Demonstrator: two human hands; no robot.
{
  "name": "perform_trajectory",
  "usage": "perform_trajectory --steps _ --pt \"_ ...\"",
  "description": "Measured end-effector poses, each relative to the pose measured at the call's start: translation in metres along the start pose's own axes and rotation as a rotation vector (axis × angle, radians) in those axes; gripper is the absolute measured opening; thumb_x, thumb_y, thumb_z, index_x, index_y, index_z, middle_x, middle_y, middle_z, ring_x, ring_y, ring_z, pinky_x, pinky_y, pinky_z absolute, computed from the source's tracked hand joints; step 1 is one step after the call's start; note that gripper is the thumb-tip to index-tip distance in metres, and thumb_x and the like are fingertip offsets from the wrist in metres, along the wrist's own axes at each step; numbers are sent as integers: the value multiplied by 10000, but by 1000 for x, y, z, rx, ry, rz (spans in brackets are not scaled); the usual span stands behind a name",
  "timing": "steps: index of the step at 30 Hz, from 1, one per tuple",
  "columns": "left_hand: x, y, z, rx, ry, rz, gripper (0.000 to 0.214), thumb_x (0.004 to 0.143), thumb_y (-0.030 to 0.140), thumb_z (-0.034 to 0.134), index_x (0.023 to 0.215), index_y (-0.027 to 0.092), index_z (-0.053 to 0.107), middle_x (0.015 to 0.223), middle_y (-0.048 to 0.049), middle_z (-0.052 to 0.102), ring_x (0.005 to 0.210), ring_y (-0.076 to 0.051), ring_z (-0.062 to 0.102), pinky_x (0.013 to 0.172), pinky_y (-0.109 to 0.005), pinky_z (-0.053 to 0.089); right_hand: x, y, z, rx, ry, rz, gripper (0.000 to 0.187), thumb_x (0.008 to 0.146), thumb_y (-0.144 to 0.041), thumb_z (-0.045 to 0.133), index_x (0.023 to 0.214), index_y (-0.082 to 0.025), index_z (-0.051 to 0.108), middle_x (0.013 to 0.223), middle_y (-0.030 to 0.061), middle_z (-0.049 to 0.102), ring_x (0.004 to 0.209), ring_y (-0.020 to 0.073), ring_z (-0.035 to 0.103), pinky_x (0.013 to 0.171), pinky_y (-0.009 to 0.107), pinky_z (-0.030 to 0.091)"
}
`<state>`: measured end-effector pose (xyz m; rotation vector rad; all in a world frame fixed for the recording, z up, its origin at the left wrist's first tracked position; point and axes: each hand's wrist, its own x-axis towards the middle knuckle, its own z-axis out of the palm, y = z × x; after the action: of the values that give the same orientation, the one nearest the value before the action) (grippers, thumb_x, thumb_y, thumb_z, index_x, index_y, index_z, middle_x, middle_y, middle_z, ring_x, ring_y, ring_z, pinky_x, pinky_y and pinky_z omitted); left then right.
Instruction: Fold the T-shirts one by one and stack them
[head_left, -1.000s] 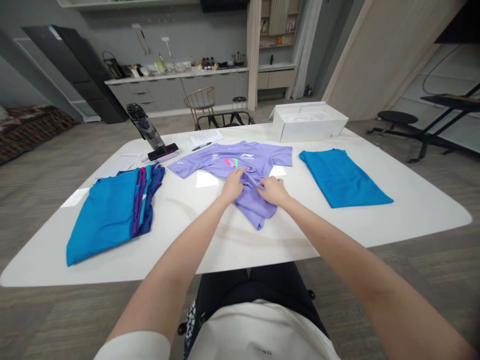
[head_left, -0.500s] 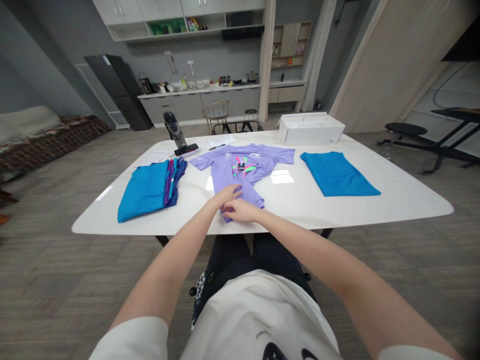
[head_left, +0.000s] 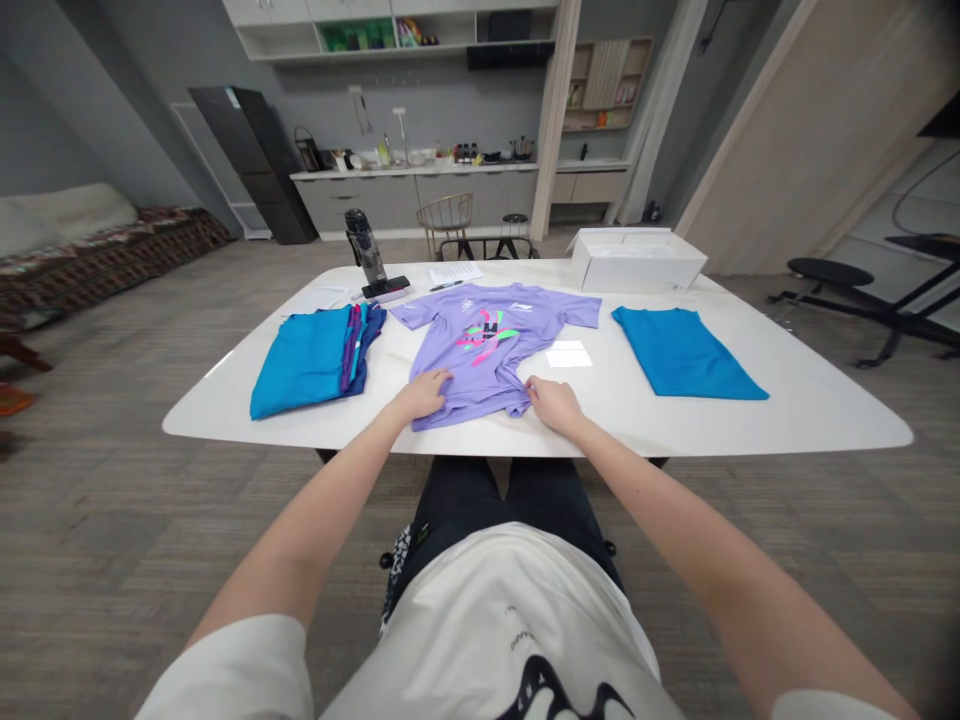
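A purple T-shirt with a pink, green and black print lies front up on the white table, its sleeves spread toward the far side. My left hand rests on its lower left part with the fingers extended over the cloth. At the lower right corner, my right hand pinches the hem, where the fabric is bunched and creased. To the left is a stack of folded shirts, blue on top with purple and navy edges showing. On the right lies a folded blue shirt.
A white box stands at the table's far right. Toward the far left are a dark handheld device on a base, a pen and a printed sheet. A chair sits behind the table.
My hands have moved apart from the shirt's lower left, the right one carrying the hem rightward. The folded-over lower part is now spread out, and more of the print shows.
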<state>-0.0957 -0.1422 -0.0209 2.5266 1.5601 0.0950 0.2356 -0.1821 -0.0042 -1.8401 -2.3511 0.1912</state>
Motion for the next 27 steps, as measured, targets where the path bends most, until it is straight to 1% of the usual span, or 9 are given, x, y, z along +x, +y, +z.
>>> perform_trajectory --steps 2,5,8,11,15,18,23,25,27 --pt "0 5 -3 -14 41 -51 639 817 143 546 1454 160 500 1512 -143 540 1366 -273 542 1175 -397 393 -2 4 -3 17 -11 80 281 1012 -280 459 1176 -195 670 1044 121 753 977 260 688 854 343 454" --pt "6 27 1 -83 162 -123 514 900 126 451 1405 170 531 1438 -146 597 1297 -251 597 1122 -383 439 1 6 -7 95 21 200 236 955 -358 562 1065 -195 693 1016 114 746 956 265 688 798 325 470" --pt "15 50 12 -137 261 -166 448 1028 261 342 1437 179 508 1491 -155 560 1383 -255 530 1189 -453 361 13 -2 -7 244 114 145 398 938 -443 618 1256 -203 624 1161 107 715 1040 241 673 845 310 483" --pt "19 61 25 -118 218 -230 557 1058 467 304 1523 195 444 1627 -160 409 1527 -300 344 1242 -572 216 26 -18 -2 319 89 22 455 942 -387 641 1360 -222 569 1287 106 674 1124 217 654 903 292 477" --pt "14 59 33 -79 156 -238 654 1045 564 266 1588 218 381 1693 -123 280 1579 -290 224 1264 -575 143 33 -23 -1 226 12 99 254 951 -210 537 1166 -224 672 1168 88 732 1060 236 681 876 306 479" --pt "8 54 30 -77 140 -228 677 1040 594 238 1603 239 365 1698 -99 269 1580 -277 224 1270 -559 137 21 6 -11 184 56 229 261 937 -196 502 1122 -222 685 1087 94 750 1000 247 695 825 309 481" --pt "2 51 25 -75 117 -202 703 1039 609 218 1617 227 340 1705 -91 247 1587 -278 198 1273 -564 110 -18 90 -33 46 94 429 309 940 -213 487 1211 -205 634 1065 135 734 990 295 688 778 345 466" --pt "1 52 25 -65 114 -181 703 1039 608 228 1617 225 342 1706 -96 242 1588 -285 192 1271 -569 107 -34 111 -37 -6 54 429 342 933 -204 500 1259 -194 600 1067 142 724 988 305 680 772 355 466" --pt "-1 52 25 -54 104 -163 703 1036 611 247 1619 229 340 1706 -104 236 1588 -292 188 1270 -571 99 -46 115 -39 -72 85 381 373 922 -170 496 1285 -177 582 1141 165 694 1027 309 660 795 366 469"
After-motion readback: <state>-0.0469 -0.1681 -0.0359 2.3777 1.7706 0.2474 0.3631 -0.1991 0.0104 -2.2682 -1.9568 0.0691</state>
